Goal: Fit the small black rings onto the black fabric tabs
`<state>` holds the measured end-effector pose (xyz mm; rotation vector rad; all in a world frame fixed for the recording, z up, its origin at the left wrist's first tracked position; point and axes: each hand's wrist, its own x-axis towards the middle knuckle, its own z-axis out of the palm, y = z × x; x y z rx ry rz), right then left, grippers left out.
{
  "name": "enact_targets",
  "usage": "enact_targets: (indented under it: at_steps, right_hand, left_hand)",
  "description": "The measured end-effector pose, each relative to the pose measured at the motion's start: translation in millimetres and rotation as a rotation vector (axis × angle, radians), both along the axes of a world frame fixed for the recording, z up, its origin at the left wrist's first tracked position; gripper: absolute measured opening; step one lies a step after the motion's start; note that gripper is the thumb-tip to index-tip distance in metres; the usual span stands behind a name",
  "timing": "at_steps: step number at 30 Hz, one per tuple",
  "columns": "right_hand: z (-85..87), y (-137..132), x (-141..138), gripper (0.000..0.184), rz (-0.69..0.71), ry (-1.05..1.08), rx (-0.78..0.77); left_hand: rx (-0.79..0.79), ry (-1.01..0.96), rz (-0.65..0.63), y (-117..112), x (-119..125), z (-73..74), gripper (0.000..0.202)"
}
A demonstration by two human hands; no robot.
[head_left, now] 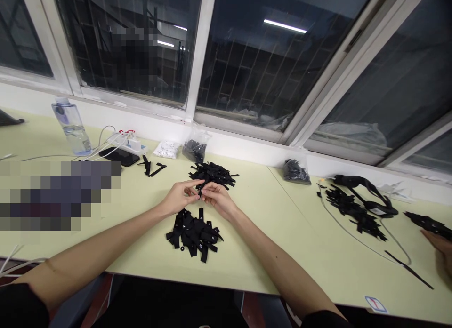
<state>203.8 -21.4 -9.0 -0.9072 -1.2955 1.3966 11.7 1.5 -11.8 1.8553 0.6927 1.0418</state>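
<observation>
My left hand [177, 197] and my right hand [221, 199] meet over the middle of the table, fingertips closed in a pinch. Between them is a small black strip [199, 194], mostly hidden by the fingers. Just behind my hands lies a pile of black fabric strips [212, 172]. Nearer to me, below my wrists, is a second heap of short black strips [193, 234], some bearing small white marks. A tiny black ring [182, 248] rests at that heap's front left edge.
Along the window wall stand a water bottle [73, 125], a power strip [129, 142], a phone [119, 156], a bag of white pieces [167, 149] and bags of black pieces [194, 149]. Headphones [367, 196] and more strips [353, 210] lie right, near another person's hand [439, 245].
</observation>
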Motion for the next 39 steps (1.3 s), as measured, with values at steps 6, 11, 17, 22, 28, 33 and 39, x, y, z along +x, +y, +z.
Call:
enact_targets:
  at_steps: [6, 11, 17, 22, 28, 33, 39]
  right_hand:
    - [-1.1, 0.8, -0.7, 0.032, -0.016, 0.031, 0.02]
    - [-5.1, 3.2, -0.9, 0.026, -0.032, -0.005, 0.088]
    - [-7.7, 5.0, -0.5, 0.024, -0.025, -0.04, 0.103]
    - [-5.8, 4.2, -1.3, 0.022, -0.018, -0.041, 0.114]
    - [-5.3, 3.0, -3.2, 0.022, -0.013, -0.028, 0.115]
    - [-6.1, 2.6, -3.4, 0.028, -0.018, 0.026, 0.095]
    - [-8.9, 5.1, -2.1, 0.03, -0.032, -0.008, 0.078]
  left_hand:
    - [-0.033, -0.003, -0.004, 2.0, -0.2, -1.8, 0.055]
    - [-0.07, 0.0, -0.003, 2.5, -1.1, -3.4, 0.059]
    - [-0.09, -0.009, -0.016, 2.6, -0.7, -3.6, 0.062]
    - [-0.09, -0.019, -0.026, 3.6, -0.9, -4.5, 0.062]
    - [-0.092, -0.018, -0.03, 2.9, -1.1, -5.0, 0.063]
    - [-0.091, -0.01, -0.035, 2.3, -1.3, -3.5, 0.062]
    - [-0.109, 0.011, -0.024, 0.8, -1.7, 0.8, 0.062]
